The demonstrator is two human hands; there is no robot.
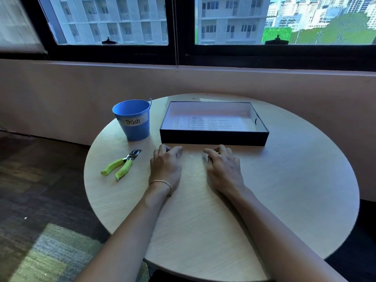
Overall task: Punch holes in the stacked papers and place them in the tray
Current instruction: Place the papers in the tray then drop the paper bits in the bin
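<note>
We log the printed papers (211, 123) lying flat inside the black tray (213, 137) on the far side of the round table (284, 190). The 2 hands, left hand (165, 165) and right hand (222, 167), rest just before the tray with fingers loosely curled, holding nothing. Pale paper specks (192, 156) lie between them. The green-handled hole punch (122, 164) lies left of them, near the blue Trash bucket (133, 127).

We read this as office-type room, upper floor of city bldg. Wide dark-framed window (112, 21) w/ bead blind cord (176, 31); tower blocks & treetops outside. Round wood-look table (223, 220) by wall. Desk gear on it: black paper tray (213, 137) w/ printed sheets (211, 123), hand hole punch (122, 165), blue bucket (134, 131) labelled "Trash". Dark carpet (40, 190) on floor.
</note>
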